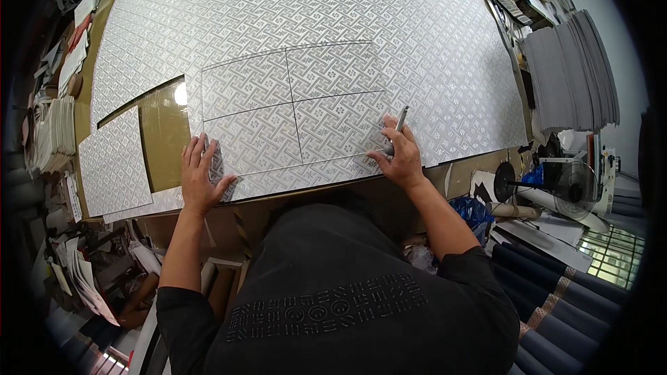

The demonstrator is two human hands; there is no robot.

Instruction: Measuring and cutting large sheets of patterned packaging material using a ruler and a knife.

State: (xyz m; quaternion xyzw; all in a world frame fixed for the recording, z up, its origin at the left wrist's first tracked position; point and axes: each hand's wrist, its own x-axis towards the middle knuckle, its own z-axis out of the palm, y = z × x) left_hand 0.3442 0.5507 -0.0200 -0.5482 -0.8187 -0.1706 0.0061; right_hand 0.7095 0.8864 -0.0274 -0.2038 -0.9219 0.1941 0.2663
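Light falls bright across my patterned sheet, glaring white on the glossy brown surface and dimming towards the sheet's right edge. The fisheye bends straight edges, and the corners go black.

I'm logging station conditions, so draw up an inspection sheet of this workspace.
Surface: brown tabletop, seen through a cut-out.
Job's things: silver patterned sheet; lined rectangle, perhaps a clear template; pen.
Clutter: pale stack left, grey stack right.
Hands: left hand spread at the rectangle's lower-left; right hand holding the pen.
Cables: none clearly made out.
Surroundings: fan and dark blue rolls at right.
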